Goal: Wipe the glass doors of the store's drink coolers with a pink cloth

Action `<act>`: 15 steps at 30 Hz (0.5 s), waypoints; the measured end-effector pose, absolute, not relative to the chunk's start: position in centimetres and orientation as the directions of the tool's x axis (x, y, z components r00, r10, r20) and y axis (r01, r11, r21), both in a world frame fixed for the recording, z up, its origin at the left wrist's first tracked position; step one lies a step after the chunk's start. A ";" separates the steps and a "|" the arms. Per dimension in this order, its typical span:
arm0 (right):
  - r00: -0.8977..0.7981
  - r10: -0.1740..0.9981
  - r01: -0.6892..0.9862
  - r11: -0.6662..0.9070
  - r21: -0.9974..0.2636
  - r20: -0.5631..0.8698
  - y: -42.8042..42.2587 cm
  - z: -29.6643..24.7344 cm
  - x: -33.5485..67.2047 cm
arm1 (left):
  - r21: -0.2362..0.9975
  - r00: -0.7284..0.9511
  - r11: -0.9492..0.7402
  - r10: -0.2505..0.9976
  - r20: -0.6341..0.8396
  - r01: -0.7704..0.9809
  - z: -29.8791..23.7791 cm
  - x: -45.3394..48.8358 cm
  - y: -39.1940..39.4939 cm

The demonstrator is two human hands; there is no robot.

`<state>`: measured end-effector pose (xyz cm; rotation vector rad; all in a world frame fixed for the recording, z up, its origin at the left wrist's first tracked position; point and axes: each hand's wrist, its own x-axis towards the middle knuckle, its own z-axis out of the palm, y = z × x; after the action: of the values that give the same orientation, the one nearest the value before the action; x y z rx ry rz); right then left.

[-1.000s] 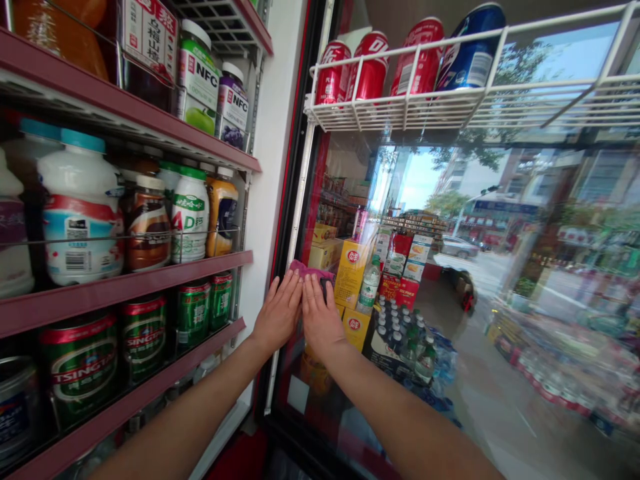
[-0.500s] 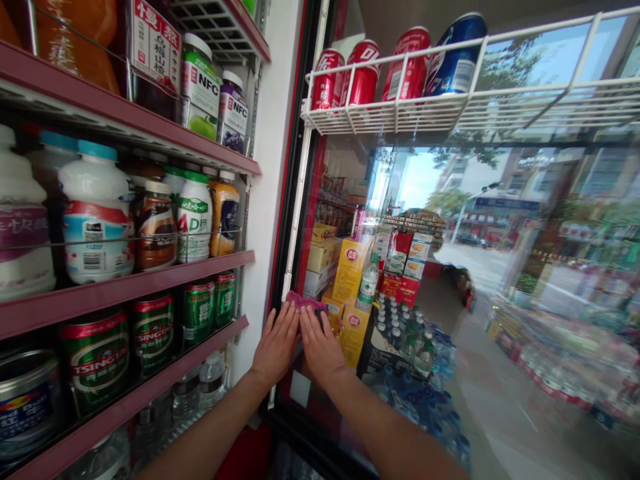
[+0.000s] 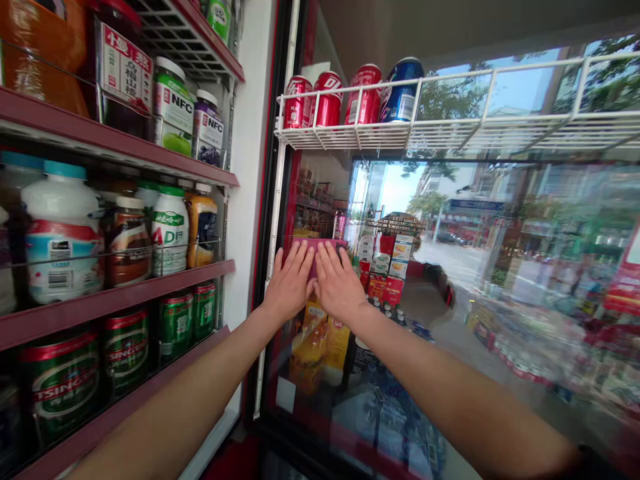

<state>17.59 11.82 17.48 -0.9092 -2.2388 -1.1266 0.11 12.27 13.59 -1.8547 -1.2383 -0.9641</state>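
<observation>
My left hand point(image 3: 290, 287) lies flat and open, fingers spread, on a pink cloth point(image 3: 319, 244). My right hand point(image 3: 341, 287) lies just beside it in the same way, thumbs nearly meeting. Neither hand grips. Both press the cloth against the inside of the glass door point(image 3: 475, 300), close to its hinge edge and about halfway up what I can see of the pane.

Most of the cloth is hidden under my fingers. Only a strip shows above the fingertips, with a sliver in the gap between my hands, so I cannot tell its shape or how it is folded.

Through the glass, boxes, bottles and a street show. Reflections lie over them, and it is hard to tell what stands behind the pane from what is mirrored in it. The lower part of the door is dim, and my forearms cut across it.

Above my hands a white wire rack point(image 3: 450, 130) hangs on the door. It holds red cans point(image 3: 327, 100) and a blue can point(image 3: 400, 90), all at its hinge end.

To the left are the cooler's red shelves point(image 3: 125, 300), with bottles point(image 3: 170, 230) at hand height and green cans point(image 3: 175, 323) below. The frame cuts off the nearest ones.
</observation>
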 end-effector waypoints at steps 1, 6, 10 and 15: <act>-0.664 0.332 0.739 0.427 0.521 0.670 11.7 19.1 18.1 | -0.150 0.275 -0.310 0.413 0.868 0.939 15.0 0.5 12.4; -0.662 0.241 0.735 0.394 0.552 0.709 12.2 24.2 20.6 | -0.170 0.296 -0.338 0.371 0.880 0.926 19.5 2.4 13.3; -0.667 0.248 0.733 0.384 0.561 0.702 12.5 22.8 21.8 | -0.179 0.311 -0.346 0.374 0.873 0.921 18.5 2.8 13.9; -0.669 0.274 0.732 0.406 0.547 0.691 12.2 17.9 22.0 | -0.172 0.311 -0.339 0.414 0.856 0.925 14.0 2.8 13.5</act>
<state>22.00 12.23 17.93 -0.8546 -2.1644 -1.2052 2.82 13.53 13.97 -1.8960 -1.1871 -0.9526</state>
